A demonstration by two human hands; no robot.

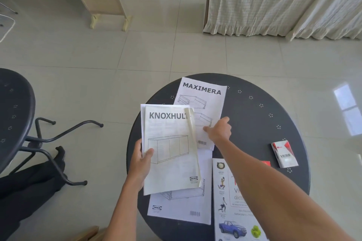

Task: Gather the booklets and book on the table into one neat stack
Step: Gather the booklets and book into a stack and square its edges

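My left hand point(140, 164) grips the left edge of a yellowish KNOXHULT booklet point(172, 154), held a little above the round black table point(254, 123); a white sheet shows behind its left edge. My right hand point(219, 130) rests with fingertips on the right edge of the white MAXIMERA booklet point(203, 101), which lies flat at the table's far side. Another white IKEA booklet point(182, 205) lies on the table under the held one. A white book point(233, 201) with a blue truck and small pictures on its cover lies at the near right, partly under my right forearm.
A small red and white VESS box point(284, 154) stands at the table's right, with a red object point(265, 163) peeking out beside my forearm. A second black table point(13, 115) and its legs are at the left. Tiled floor surrounds the table.
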